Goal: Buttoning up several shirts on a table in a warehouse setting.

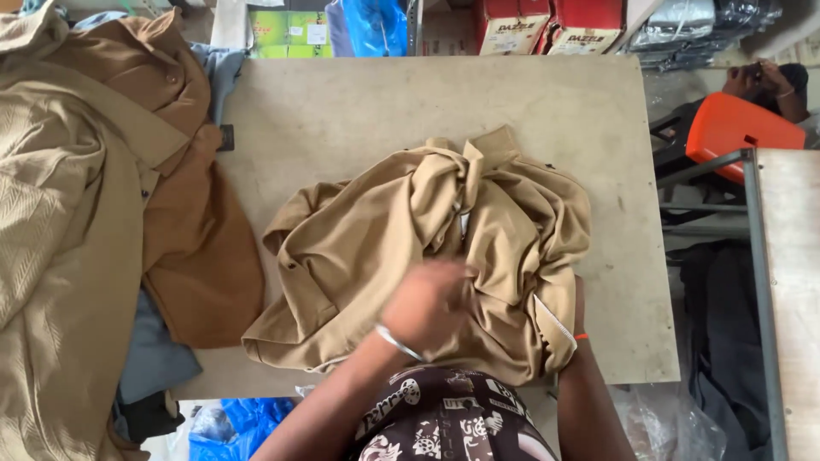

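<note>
From the head view, a tan shirt [410,256] is lying crumpled in the middle of the counter [342,102], its collar pointing toward the far edge and a sleeve trailing out to the left. The person's left hand [427,306] is pressing down on the shirt near its near edge; it is blurred, so I cannot tell whether the fingers are gripping the cloth or lying loose on it. A thin bangle [400,343] is sitting on that wrist. The right hand is tucked out of sight under the bunched cloth at the near right corner of the shirt, with only the forearm [585,384] and a red thread band [582,336] showing, so its grip cannot be told either.

A heap of other clothes [94,213] in tan and brown is draping over the left side of the counter, well apart from the shirt. Red boxes [547,26] are standing beyond the far edge. An orange chair [735,128] is sitting off to the right, beside a metal frame [756,256].
</note>
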